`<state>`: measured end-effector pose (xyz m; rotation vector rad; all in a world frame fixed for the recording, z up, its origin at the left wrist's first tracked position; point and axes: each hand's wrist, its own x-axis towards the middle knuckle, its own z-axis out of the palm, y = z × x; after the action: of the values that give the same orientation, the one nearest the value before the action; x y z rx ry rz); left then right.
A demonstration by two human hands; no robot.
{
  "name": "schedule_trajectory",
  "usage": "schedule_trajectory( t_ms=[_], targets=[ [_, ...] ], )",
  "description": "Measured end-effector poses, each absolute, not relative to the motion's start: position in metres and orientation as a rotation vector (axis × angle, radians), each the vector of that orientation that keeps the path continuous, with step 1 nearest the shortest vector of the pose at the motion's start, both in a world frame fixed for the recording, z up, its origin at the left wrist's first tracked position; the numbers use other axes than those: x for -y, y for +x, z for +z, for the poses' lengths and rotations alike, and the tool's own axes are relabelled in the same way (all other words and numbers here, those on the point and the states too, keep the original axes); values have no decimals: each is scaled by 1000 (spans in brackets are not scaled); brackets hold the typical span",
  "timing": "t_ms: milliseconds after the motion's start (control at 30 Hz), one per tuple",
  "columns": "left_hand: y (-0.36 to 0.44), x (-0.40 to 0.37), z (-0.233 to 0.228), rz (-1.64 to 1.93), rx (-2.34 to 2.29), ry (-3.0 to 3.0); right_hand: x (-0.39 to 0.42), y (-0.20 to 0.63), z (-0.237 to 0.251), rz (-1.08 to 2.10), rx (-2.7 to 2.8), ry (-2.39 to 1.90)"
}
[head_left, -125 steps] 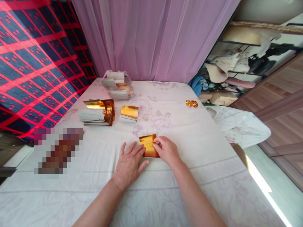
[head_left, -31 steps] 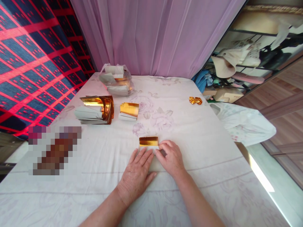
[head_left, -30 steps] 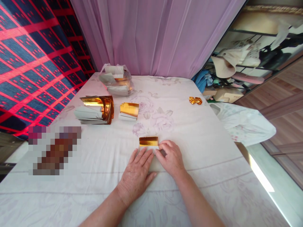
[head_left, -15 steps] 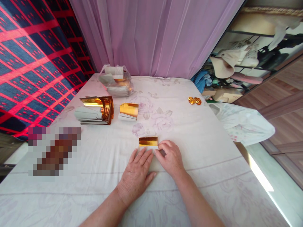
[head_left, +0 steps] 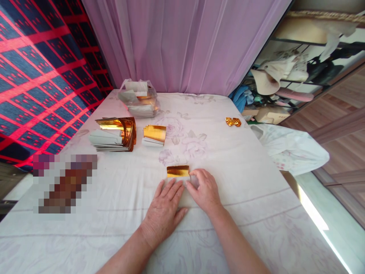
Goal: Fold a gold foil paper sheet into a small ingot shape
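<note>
**Both hands flat on a gold foil sheet, mid-fold by the look of it**

While I was watching the head cam feed, the gold paper sheet lay on the white floral cloth right in front of the person, with its shiny gold strip showing at the far edge and a pale band just below. The left hand was spread flat, palm down, fingertips touching the near edge of the sheet; I'd guess that was to pin it so the slippery foil wouldn't skate around. The right hand sat just beside it, fingers curled and pressing at the sheet's right corner. Whether it was actually pinching the edge I couldn't tell, the knuckles hid it.

Further back on the left stood a curled foil stack, gold on one face and dull white on the other, bowed up like a spring. A smaller flat stack lay just beside it, and a crinkly clear bag of more sheets sat near the lilac curtain. Two little folded gold pieces were well apart, by the right edge.
</note>
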<state>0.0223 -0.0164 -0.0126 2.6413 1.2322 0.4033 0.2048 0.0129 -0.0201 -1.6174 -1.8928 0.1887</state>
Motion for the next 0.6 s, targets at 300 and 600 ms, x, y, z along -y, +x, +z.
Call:
schedule_trajectory(
  t_ms=[300,600],
  targets=[
    [22,17,-13,387,-1248,2648,-13,207,-18,232,1934,-1563],
    [22,17,-12,360,-1249,2654,-12,207,-18,222,1952,-1546]
  ],
)
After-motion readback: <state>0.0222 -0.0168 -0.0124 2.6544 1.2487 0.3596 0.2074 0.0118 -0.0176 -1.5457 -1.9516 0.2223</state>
